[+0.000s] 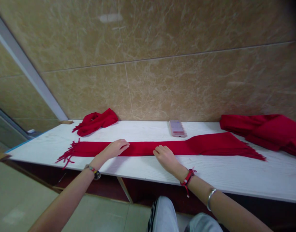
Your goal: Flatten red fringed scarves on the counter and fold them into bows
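A long red scarf (201,145) with fringed ends lies stretched lengthwise along the white table (211,174). My left hand (115,149) rests flat on the scarf left of its middle, fingers stretched out and together. My right hand (165,156) presses on the scarf's near edge just right of the middle, fingers bent down onto the cloth. Neither hand lifts the scarf. A beaded bracelet is on my left wrist; a red cord and a silver bangle are on the right.
A crumpled red scarf (96,121) lies at the back left by the tiled wall. A pile of red scarves (266,130) sits at the back right. A phone (177,128) lies behind the stretched scarf. My knees show below the table edge.
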Demonstrator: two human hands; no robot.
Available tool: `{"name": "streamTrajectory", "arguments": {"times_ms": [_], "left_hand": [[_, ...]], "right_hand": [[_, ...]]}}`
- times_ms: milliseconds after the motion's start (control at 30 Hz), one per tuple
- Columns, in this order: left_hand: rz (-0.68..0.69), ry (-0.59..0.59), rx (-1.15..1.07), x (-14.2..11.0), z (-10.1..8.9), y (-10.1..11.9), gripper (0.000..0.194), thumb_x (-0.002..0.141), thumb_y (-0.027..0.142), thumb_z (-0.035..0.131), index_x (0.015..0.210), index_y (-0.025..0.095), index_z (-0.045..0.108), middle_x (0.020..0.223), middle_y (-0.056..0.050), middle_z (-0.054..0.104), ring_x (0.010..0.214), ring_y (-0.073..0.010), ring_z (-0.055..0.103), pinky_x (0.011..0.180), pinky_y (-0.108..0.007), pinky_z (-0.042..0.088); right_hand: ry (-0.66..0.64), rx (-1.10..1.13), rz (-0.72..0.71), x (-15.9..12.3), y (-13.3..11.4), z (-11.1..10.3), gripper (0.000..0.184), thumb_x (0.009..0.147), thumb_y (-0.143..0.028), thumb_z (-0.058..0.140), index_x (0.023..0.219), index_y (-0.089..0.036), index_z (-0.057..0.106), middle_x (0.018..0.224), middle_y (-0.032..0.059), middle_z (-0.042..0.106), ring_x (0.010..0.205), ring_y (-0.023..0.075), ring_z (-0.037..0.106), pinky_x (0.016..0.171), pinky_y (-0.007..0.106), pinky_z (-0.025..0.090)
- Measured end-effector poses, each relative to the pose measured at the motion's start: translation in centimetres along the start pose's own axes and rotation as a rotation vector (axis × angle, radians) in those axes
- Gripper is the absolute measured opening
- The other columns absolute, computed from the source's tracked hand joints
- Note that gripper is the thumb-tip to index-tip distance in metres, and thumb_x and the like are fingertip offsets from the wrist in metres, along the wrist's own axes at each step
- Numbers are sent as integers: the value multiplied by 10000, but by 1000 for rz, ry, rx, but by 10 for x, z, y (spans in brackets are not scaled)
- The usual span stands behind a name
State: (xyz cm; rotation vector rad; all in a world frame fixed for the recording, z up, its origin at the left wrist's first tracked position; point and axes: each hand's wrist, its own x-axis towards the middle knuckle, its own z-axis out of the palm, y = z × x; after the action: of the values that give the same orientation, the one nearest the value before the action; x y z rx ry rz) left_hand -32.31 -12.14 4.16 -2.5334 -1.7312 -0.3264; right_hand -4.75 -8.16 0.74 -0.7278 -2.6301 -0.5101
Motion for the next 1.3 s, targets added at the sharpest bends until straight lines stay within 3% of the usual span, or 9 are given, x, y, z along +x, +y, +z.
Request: {"name": "streamTrajectory", "arguments": {"times_ms": [167,300,433,600,733,867,967,1133,1300], "left_hand": [[9,-169,-202,89,12,15,290,771,286,501,1014,163,603,1025,-73,625,931,-176,547,848,-279,385],[-45,-404,-350,128,25,22,290,637,291,621,898,165,632,753,-4,638,656,-128,529,625,-213,396],[-11,-496,-409,138,27,22,168,611,300,622,693,154,637,541,40,554,499,-92,439,502,-197,338],[6,-528,-509,141,14,25,211,626,295,604,782,158,643,662,19,607,614,-109,489,564,-199,360],[-22,-616,-671,143,1,30,215,663,358,588,709,151,622,624,29,561,606,-97,455,565,-199,344],[-76,-520,-926,150,-19,43,262,682,405,593,729,149,568,654,35,527,585,-82,440,541,-196,341],[-61,-442,-1067,167,-39,68,276,679,401,613,767,147,554,694,28,535,620,-84,478,573,-201,371],[-9,-306,-1167,218,-67,134,280,669,360,634,826,139,562,754,10,567,677,-95,518,660,-244,414],[85,-297,-1250,282,-65,202,282,662,290,653,870,110,588,804,-27,602,711,-106,543,715,-275,414]], "right_hand": [[-6,-29,-34,1,-6,-3,115,813,-83,476,812,-130,581,771,74,567,736,196,485,602,316,334],[-15,-19,-48,9,-14,2,139,826,-70,442,818,-129,568,748,73,556,715,188,482,587,310,335],[-18,-19,-42,12,-18,5,130,818,-66,449,803,-128,562,738,67,558,702,188,493,582,308,347],[-9,-28,-57,14,-16,-3,106,813,-82,466,798,-138,554,739,52,564,672,183,507,568,303,359],[24,-64,-51,19,-4,-23,113,830,-96,446,822,-137,550,740,49,562,673,180,510,561,296,359],[69,-116,-62,21,19,-56,194,865,-87,361,831,-140,545,745,57,552,698,170,505,570,286,350],[82,-176,-47,15,44,-88,262,884,-82,301,819,-138,548,745,61,547,719,164,500,575,274,342],[54,-331,37,-16,104,-141,296,900,-106,279,801,-134,557,744,52,537,699,140,482,579,255,329],[18,-461,146,-69,170,-170,314,902,-111,272,808,-136,571,756,52,539,690,132,473,595,250,330]]}}
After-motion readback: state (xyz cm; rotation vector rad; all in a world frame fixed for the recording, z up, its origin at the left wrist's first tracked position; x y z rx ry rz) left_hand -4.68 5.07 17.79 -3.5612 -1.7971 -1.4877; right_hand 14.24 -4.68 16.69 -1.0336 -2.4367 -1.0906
